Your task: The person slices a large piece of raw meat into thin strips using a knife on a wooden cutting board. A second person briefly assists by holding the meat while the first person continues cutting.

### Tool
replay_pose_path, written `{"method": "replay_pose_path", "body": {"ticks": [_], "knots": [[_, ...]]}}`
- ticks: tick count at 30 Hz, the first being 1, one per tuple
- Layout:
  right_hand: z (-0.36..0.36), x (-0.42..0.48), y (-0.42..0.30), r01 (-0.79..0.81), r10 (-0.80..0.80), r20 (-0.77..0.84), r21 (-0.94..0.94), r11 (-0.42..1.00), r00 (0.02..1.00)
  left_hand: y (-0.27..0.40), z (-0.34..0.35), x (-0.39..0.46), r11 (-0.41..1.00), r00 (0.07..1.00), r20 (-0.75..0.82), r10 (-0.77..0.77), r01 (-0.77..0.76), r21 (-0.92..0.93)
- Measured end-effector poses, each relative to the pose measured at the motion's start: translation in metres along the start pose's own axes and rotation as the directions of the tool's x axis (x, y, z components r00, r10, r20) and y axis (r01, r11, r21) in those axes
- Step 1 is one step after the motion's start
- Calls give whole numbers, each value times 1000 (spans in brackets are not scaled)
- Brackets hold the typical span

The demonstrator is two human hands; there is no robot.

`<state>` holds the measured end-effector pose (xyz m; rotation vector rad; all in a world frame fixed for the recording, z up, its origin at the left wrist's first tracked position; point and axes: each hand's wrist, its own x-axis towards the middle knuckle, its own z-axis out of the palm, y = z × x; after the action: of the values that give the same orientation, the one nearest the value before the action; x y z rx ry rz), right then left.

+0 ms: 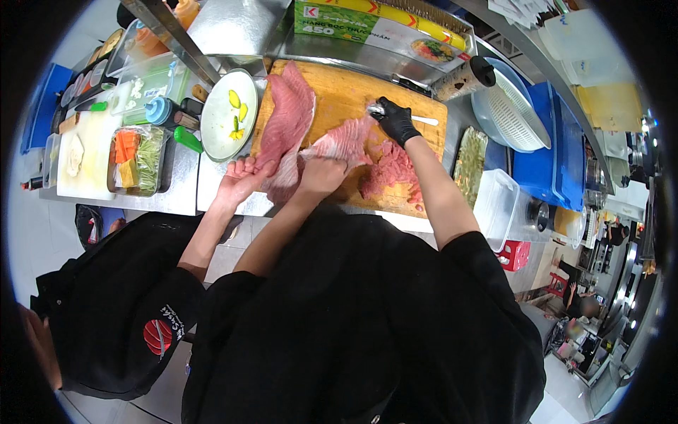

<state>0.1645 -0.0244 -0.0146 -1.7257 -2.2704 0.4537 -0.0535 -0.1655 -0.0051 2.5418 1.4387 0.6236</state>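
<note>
My left hand (324,175), bare, grips the near edge of a scraped piece of pink fish flesh (341,140) with white sinew lines. In my right hand (396,121), under a black glove, is a metal spoon (427,121); its handle sticks out to the right and its bowl meets the piece's far end. Loose scraped fish (394,167) lies in a heap below the glove. A large raw fish fillet (288,106) rests on the left of the wooden cutting board (339,87). A co-worker's bare hand (243,177) touches that fillet's near end.
A white plate (217,122) with yellow-green slices stands left of the board. Behind it lies a knife (410,85), near a cling film box (381,34). Colanders (508,106), a blue bin (545,143) and a clear container (495,206) stand right. A co-worker (122,307) stands close left.
</note>
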Motion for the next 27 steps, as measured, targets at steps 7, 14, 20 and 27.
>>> {"method": "replay_pose_path", "body": {"ticks": [7, 14, 20, 27], "knots": [[-25, -28, -48, 1, 0, -6, 165, 986, 1000, 2, 5, -8, 998, 998, -4, -59, 59, 4], [14, -44, -40, 289, -289, -35, -11, 957, 957, 1, 2, -10, 1000, 999, -34, -15, 14, -20], [11, -5, -12, 37, -37, -10, -62, 997, 999, 1, -3, -12, 997, 997, 11, 75, -75, 6], [5, -56, -77, 382, -383, 129, 34, 924, 915, -3, 8, -17, 999, 998, -48, 48, -47, 13]]}}
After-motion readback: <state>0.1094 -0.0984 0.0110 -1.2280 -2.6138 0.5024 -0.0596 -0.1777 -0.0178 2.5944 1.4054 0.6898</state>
